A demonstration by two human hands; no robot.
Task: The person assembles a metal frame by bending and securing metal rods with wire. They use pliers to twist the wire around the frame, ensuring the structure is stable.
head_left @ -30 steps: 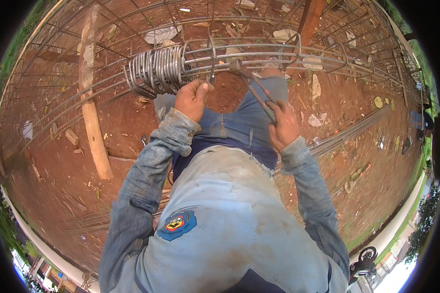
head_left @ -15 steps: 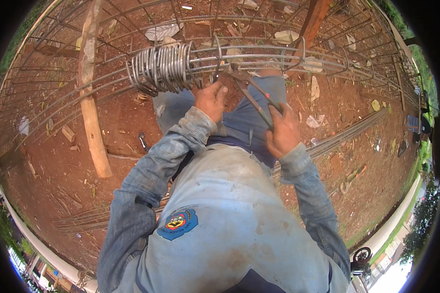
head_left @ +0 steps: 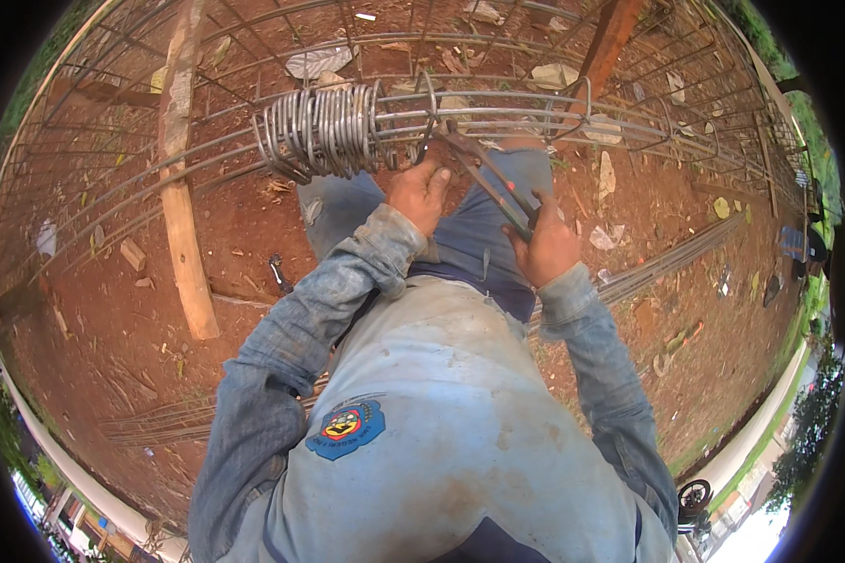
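In my right hand (head_left: 550, 249) are the handles of long pincers (head_left: 458, 143), squeezed close together. Their jaws rest by a steel stirrup (head_left: 431, 94) that loops around long rebar rods (head_left: 526, 113). My left hand (head_left: 417, 197) is closed just below that stirrup, thumb up, close to the pincer jaws. Whatever its fingers grip is hidden behind the hand. To the left, a tight bunch of bent stirrups (head_left: 321, 131) hangs on the same rods.
A wooden post (head_left: 180, 197) leans at the left and a reddish one (head_left: 613, 42) at the far right. Rebar mesh (head_left: 103, 122) spreads beyond the rods. Loose rods (head_left: 685, 253) lie on the red soil, among dry leaves (head_left: 606, 175) and a wood block (head_left: 132, 253).
The pincer handles have come closer together in my right hand. My left hand has shifted slightly right, staying beside the jaws. The stirrups appear a little farther right in the view.
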